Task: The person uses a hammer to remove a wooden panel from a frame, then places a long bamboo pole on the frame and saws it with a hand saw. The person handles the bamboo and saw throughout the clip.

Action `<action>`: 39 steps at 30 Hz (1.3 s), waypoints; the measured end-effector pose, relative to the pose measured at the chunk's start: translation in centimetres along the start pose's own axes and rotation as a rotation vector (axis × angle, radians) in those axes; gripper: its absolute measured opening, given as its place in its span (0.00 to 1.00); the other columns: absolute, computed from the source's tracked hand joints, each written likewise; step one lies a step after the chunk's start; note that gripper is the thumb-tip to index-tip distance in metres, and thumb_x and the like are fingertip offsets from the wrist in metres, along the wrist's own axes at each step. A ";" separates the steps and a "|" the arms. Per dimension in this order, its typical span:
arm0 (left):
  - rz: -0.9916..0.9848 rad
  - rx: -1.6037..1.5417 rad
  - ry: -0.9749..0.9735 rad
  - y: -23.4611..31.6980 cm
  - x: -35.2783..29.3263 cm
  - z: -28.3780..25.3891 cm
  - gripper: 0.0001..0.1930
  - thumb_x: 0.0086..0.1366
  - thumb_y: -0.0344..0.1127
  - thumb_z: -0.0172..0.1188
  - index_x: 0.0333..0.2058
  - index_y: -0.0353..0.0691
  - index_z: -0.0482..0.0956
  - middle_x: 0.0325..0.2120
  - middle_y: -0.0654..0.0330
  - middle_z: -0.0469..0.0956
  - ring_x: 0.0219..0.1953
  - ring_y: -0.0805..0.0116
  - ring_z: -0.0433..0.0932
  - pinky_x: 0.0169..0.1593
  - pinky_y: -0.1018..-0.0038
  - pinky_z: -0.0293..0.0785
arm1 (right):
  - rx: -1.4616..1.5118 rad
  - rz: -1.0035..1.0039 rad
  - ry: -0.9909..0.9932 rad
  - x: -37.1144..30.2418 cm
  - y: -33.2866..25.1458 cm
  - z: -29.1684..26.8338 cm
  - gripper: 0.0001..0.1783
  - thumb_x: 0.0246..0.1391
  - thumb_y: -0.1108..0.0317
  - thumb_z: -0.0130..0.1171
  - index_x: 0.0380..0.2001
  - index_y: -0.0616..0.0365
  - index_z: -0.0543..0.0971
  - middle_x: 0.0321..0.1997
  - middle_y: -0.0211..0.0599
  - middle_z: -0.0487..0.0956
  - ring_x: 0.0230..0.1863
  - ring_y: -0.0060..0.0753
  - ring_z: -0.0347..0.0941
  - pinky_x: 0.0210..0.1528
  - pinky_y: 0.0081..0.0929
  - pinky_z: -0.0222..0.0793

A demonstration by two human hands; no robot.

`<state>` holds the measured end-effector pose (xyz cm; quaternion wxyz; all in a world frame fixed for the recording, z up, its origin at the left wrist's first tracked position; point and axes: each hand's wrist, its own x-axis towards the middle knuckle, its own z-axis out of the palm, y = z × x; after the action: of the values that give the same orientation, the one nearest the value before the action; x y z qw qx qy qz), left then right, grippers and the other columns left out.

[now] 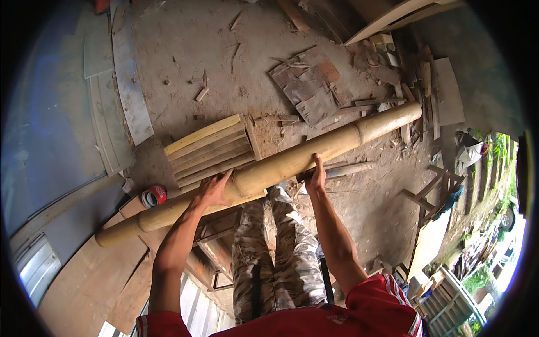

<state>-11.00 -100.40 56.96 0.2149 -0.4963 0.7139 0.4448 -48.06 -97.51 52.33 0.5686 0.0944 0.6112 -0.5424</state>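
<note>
A long, thick bamboo pole [281, 167] lies slantwise across the view in front of my body, its left end lower in the picture and its right end higher. Several ring-like joints mark its tan surface. My left hand [214, 190] grips it left of the middle, thumb against the near side and fingers partly hidden over the top. Farther right, my right hand [315, 175] holds the same pole from below, with the thumb up along its side and the other fingers mostly hidden behind it.
Beneath the pole is a slatted wooden frame [210, 149]. A red can [154, 195] stands near its left end, beside brown plywood [92, 281]. Beyond lies a worn square panel [314, 84] among wood scraps on the dirt floor. A wooden stand [429, 194] is at right.
</note>
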 end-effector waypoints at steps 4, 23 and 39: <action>0.021 0.024 0.032 0.2 1.5 1.3 0.70 0.35 0.49 0.81 0.73 0.58 0.40 0.57 0.34 0.70 0.58 0.38 0.71 0.61 0.49 0.66 | 0.044 0.011 0.032 3.0 1.9 -2.3 0.30 0.58 0.49 0.64 0.51 0.63 0.72 0.36 0.40 0.75 0.32 0.37 0.73 0.32 0.36 0.71; -0.007 -0.043 0.120 0.4 1.7 0.8 0.64 0.33 0.45 0.78 0.71 0.55 0.50 0.58 0.43 0.67 0.60 0.41 0.67 0.61 0.54 0.68 | -1.607 -1.108 -0.352 10.6 25.0 -3.8 0.23 0.56 0.55 0.60 0.50 0.57 0.80 0.54 0.45 0.79 0.52 0.51 0.77 0.54 0.46 0.72; 0.025 -0.085 0.119 -0.6 2.3 0.4 0.65 0.34 0.44 0.78 0.72 0.57 0.48 0.60 0.39 0.67 0.61 0.39 0.67 0.63 0.53 0.66 | -1.534 -1.194 -0.405 12.7 23.5 -3.2 0.20 0.54 0.63 0.61 0.49 0.58 0.80 0.54 0.46 0.78 0.50 0.52 0.77 0.53 0.48 0.73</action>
<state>-11.52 -101.34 54.79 0.1449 -0.5216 0.7120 0.4472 -37.02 -92.18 28.39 0.2028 -0.7170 0.6352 -0.2033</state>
